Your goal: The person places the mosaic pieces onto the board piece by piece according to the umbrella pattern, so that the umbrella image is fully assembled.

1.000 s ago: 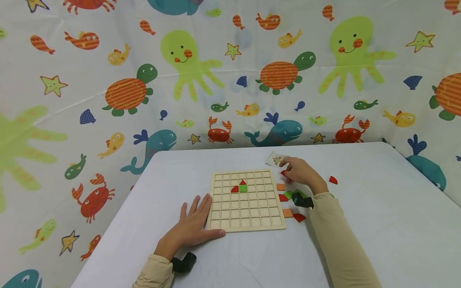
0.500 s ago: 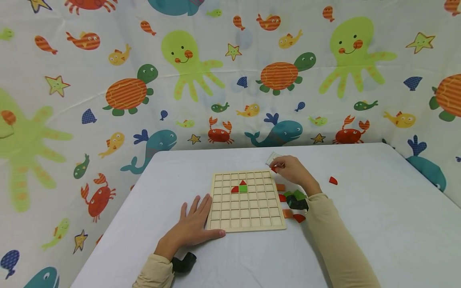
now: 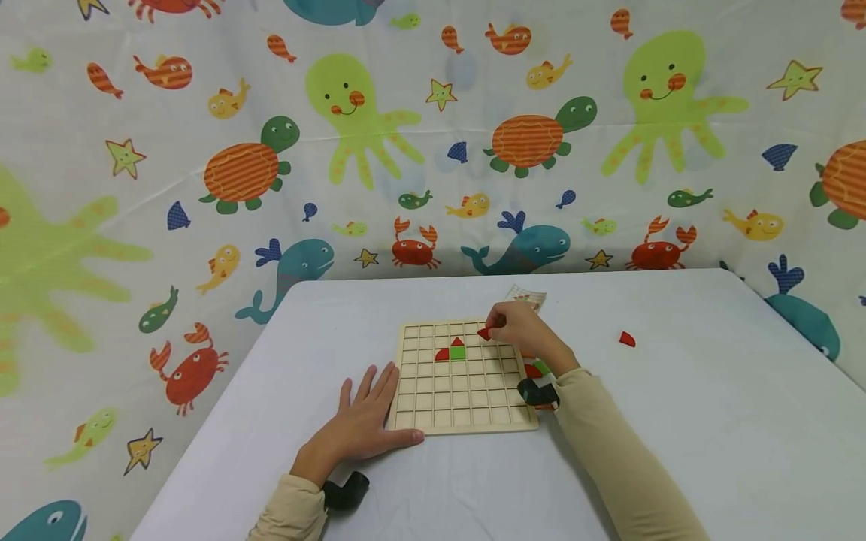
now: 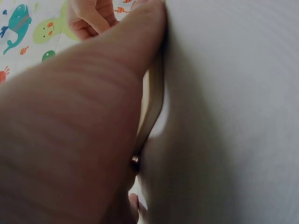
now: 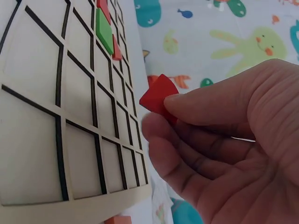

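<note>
A wooden grid board (image 3: 467, 398) lies on the white table. Set in its cells are a red quarter-circle piece (image 3: 442, 354), a green square piece (image 3: 458, 353) and a red triangle piece (image 3: 457, 341). My right hand (image 3: 524, 330) pinches another red piece (image 5: 159, 95) with a curved edge between thumb and fingers, above the board's upper right part. My left hand (image 3: 365, 417) rests spread at the board's lower left corner, fingers along the left edge and thumb along the front edge. In the left wrist view the left hand (image 4: 70, 126) hides most of the board.
Right of the board lie red and green pieces (image 3: 541, 367), partly hidden by the right wrist. A lone red quarter-circle (image 3: 628, 339) lies farther right. Behind the right hand is a printed card (image 3: 531, 297). A sea-animal cloth (image 3: 433, 165) hangs behind the table.
My right hand has moved left from beside the card to over the board, carrying the red piece. The left hand has stayed in place.
</note>
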Demonstrator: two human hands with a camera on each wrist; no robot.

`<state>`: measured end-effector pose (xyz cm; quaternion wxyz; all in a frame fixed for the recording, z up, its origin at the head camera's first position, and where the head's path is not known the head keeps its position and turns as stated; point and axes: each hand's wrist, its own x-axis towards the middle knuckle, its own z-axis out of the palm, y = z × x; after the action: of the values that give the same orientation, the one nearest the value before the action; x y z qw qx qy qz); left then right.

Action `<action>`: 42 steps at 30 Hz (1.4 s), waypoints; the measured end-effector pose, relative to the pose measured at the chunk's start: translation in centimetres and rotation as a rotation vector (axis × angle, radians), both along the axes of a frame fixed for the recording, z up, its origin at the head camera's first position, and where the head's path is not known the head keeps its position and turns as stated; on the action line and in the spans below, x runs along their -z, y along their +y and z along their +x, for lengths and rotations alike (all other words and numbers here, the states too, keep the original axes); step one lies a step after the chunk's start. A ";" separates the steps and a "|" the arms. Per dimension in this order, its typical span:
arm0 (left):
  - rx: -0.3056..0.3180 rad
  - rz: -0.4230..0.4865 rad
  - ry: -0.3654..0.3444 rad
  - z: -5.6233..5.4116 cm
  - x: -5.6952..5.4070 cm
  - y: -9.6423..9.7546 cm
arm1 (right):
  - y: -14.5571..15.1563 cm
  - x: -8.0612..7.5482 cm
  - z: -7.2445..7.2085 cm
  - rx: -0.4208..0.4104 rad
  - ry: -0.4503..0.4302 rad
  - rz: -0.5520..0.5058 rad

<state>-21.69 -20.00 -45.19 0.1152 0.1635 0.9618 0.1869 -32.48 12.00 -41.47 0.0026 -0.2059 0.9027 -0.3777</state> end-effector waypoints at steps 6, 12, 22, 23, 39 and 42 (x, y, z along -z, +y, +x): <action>0.012 -0.004 0.008 -0.2 0.1 -0.1 | -0.9 0.2 0.2 -0.011 -0.047 0.034; 0.020 -0.011 0.008 -0.4 0.2 -0.2 | -1.7 0.2 0.5 -0.034 -0.081 0.055; 0.022 -0.016 0.006 -0.6 0.0 -0.2 | -1.8 0.4 0.8 -0.022 -0.059 0.124; 0.022 -0.016 0.006 -0.6 0.0 -0.2 | -1.8 0.4 0.8 -0.025 -0.059 0.131; 0.020 -0.005 0.000 -0.7 0.1 -0.5 | -2.0 0.4 0.5 -0.051 -0.094 0.179; 0.021 -0.004 0.000 -0.7 0.1 -0.5 | -2.0 0.3 0.5 -0.046 -0.109 0.179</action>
<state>-22.36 -20.46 -45.32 0.1175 0.1733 0.9604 0.1837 -31.93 9.97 -41.78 0.0787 -0.2049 0.9263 -0.3062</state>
